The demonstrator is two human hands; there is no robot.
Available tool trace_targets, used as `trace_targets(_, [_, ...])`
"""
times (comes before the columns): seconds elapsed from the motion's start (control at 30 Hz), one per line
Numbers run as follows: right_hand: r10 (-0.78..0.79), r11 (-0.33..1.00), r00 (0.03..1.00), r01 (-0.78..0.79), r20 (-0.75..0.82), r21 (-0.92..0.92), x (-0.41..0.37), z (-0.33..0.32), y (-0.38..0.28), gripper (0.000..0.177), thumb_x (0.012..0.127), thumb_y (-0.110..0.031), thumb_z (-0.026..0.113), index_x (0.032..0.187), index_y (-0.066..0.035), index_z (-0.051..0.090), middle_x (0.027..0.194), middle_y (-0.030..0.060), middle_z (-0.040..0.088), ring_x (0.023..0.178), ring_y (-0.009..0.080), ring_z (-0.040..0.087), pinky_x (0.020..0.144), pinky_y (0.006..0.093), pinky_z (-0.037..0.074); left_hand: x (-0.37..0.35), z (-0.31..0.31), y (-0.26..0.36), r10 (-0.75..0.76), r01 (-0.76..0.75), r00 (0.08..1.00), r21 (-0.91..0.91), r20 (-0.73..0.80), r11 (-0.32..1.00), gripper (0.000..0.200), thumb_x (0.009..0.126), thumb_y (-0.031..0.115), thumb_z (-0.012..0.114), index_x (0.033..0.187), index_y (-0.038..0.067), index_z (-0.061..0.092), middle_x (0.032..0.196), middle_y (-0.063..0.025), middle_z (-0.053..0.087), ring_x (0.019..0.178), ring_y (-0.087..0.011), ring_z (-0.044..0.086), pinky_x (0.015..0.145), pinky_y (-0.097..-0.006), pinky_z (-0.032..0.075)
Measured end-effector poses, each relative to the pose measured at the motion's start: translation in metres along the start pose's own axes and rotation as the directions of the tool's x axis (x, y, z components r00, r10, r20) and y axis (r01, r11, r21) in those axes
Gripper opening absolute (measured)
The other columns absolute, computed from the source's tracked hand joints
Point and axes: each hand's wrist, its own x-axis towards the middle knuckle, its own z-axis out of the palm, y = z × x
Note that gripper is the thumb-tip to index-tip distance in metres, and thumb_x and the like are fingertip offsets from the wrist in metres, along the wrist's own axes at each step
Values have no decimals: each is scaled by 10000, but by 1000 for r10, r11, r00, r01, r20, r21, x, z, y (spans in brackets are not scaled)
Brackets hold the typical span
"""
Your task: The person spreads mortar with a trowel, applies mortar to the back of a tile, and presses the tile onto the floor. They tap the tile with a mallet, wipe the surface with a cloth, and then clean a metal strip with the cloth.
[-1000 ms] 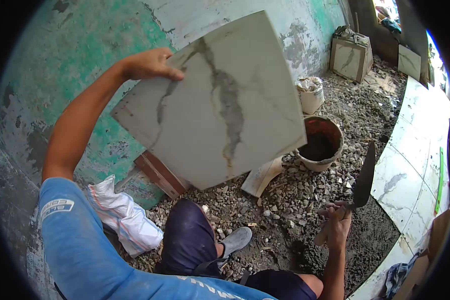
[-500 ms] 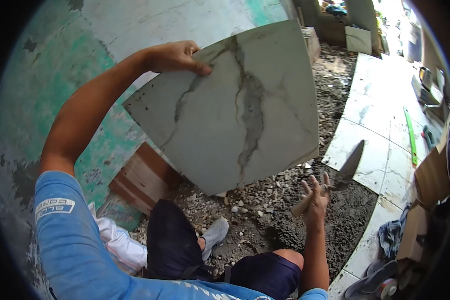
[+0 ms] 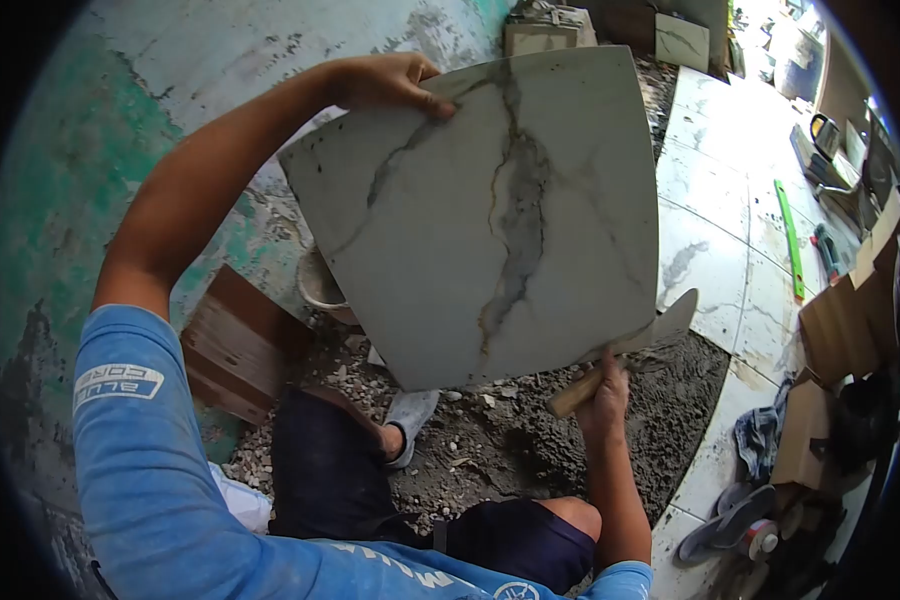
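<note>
My left hand [image 3: 390, 85] grips the upper left edge of a large white floor tile [image 3: 425, 230] with grey and brown veins, its thumb on the veined face. The tile is held up, tilted, in front of me. At its lower right corner, my right hand [image 3: 606, 398] is closed around the wooden handle of a trowel [image 3: 676, 320] and appears to touch the tile's edge; some fingers are hidden behind it. The trowel's blade points up and right, beside the tile. Below spreads wet grey mortar [image 3: 660, 415], with gravel [image 3: 450, 410] near my foot.
Laid white tiles [image 3: 705, 250] run along the right, carrying a green level-like bar [image 3: 789, 240]. Cardboard boxes [image 3: 838, 330], sandals [image 3: 725, 520] and a cloth [image 3: 758, 440] lie at the right. A brown board [image 3: 240, 345] and a bucket [image 3: 320, 285] stand at the left by the worn wall.
My right hand has come up to the tile's lower right corner, its spread fingers now closed with the trowel. The tile sits slightly further right in view, and the view has shifted.
</note>
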Motion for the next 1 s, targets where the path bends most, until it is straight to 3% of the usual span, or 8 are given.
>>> trace_targets(0.23, [-9, 1000, 983, 13, -185, 20, -3, 15, 34, 373, 897, -292, 677, 1141, -92, 479, 941, 12, 535, 807, 154, 523, 654, 286, 481, 86, -2, -19, 103, -100, 995, 199, -5, 975, 439, 843, 300, 726, 1109, -31, 613, 950, -61, 684, 851, -122, 629, 786, -299, 507])
trace_targets(0.3, [-21, 999, 975, 27, -222, 22, -2, 14, 36, 369, 905, -292, 667, 1147, -94, 473, 966, 18, 523, 810, 155, 510, 664, 286, 475, 109, -1, -29, 206, -145, 974, 448, -91, 882, 415, 849, 286, 714, 1091, -35, 612, 942, -58, 678, 862, -121, 614, 800, -301, 495])
trace_targets(0.6, [-223, 968, 899, 158, -376, -196, 19, 53, 6, 541, 849, -249, 741, 1213, -74, 381, 1066, 70, 535, 893, 200, 553, 675, 320, 493, 154, -6, -125, 428, -372, 882, 266, -196, 889, 308, 881, 289, 658, 1009, 9, 638, 889, -23, 644, 845, -100, 557, 760, -308, 455])
trace_targets(0.67, [-374, 897, 840, 220, -394, -382, 34, 63, -25, 552, 829, -242, 761, 1184, -19, 403, 1019, 94, 551, 833, 195, 568, 656, 318, 496, 139, 9, -169, 255, -225, 900, 125, -354, 966, 339, 896, 319, 609, 1059, 23, 642, 909, -23, 649, 870, -95, 561, 787, -281, 461])
trace_targets(0.73, [-484, 806, 797, 245, -362, -538, 45, 93, -65, 518, 809, -226, 779, 1123, 23, 451, 940, 103, 574, 748, 182, 578, 618, 308, 499, 112, 46, -217, 143, -266, 890, -238, -432, 934, 501, 882, 457, 640, 1088, 1, 625, 911, -17, 645, 828, -94, 565, 769, -262, 464])
trace_targets(0.83, [-554, 626, 795, 202, -247, -754, 63, 153, -115, 457, 784, -205, 799, 1045, 43, 518, 851, 92, 595, 665, 156, 581, 560, 293, 500, 66, 135, -274, 10, -284, 851, -444, -525, 850, 473, 889, 454, 637, 1052, 11, 604, 908, -19, 635, 788, -108, 572, 709, -280, 490])
trace_targets(0.87, [-592, 481, 789, 186, -161, -857, 78, 164, -124, 408, 764, -201, 813, 971, 48, 564, 794, 88, 602, 666, 147, 589, 564, 292, 501, 47, 172, -276, -72, -315, 874, -673, -481, 670, 415, 908, 404, 626, 1061, 19, 596, 919, -27, 637, 794, -112, 582, 702, -277, 494])
trace_targets(1.0, [-472, 20, 882, 26, 13, -999, 160, 209, -127, 356, 723, -193, 833, 877, 55, 629, 773, 109, 646, 662, 165, 604, 596, 332, 498, 5, 300, -293, -490, -41, 860, -976, -144, 215, 383, 914, 320, 653, 1083, -9, 556, 1007, -83, 652, 863, -169, 621, 777, -352, 542])
